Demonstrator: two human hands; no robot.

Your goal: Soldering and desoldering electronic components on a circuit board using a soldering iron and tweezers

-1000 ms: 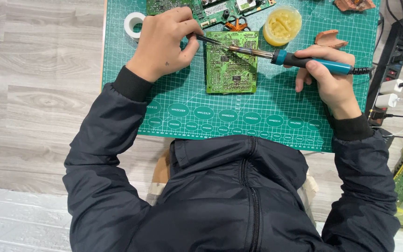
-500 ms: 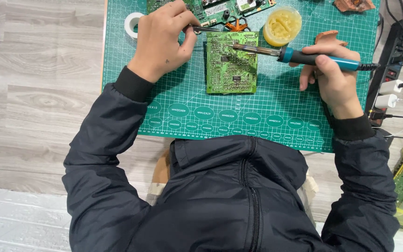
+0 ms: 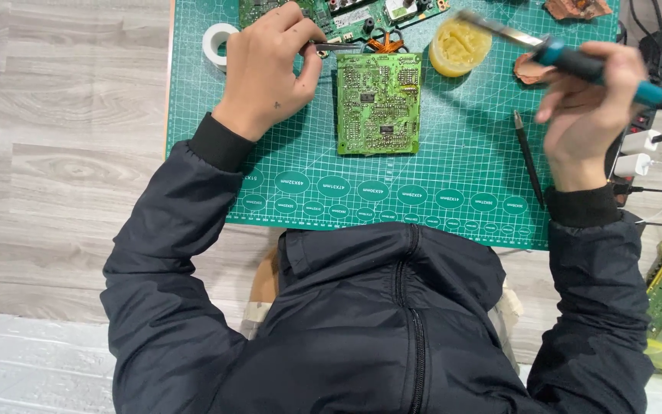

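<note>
1. Overhead, in the head view, the left hand (image 3: 270, 73) is closed around a pair of tweezers (image 3: 336, 47), pinching them between thumb and fingers; their tip points right, towards the top edge of the green circuit board (image 3: 378, 103).
2. That circuit board lies flat on the green cutting mat (image 3: 453, 192), solder side up, just right of the left hand and not touched by it.
3. The right hand (image 3: 588, 115) is clenched on a soldering iron (image 3: 568, 57) with a blue grip, held raised and tilted; its metal tip sits over the round tub of yellow flux (image 3: 460, 46), well right of the board.
4. A thin black tool (image 3: 529, 157) lies on the mat just left of the right hand, apart from it.
5. A roll of white tape (image 3: 216, 42) rests at the mat's left edge, beside the left hand.
6. A second, larger circuit board (image 3: 362, 14) lies along the mat's top edge, above the tweezers.
7. The mat rests on a pale wood-grain bench (image 3: 63, 153).
</note>
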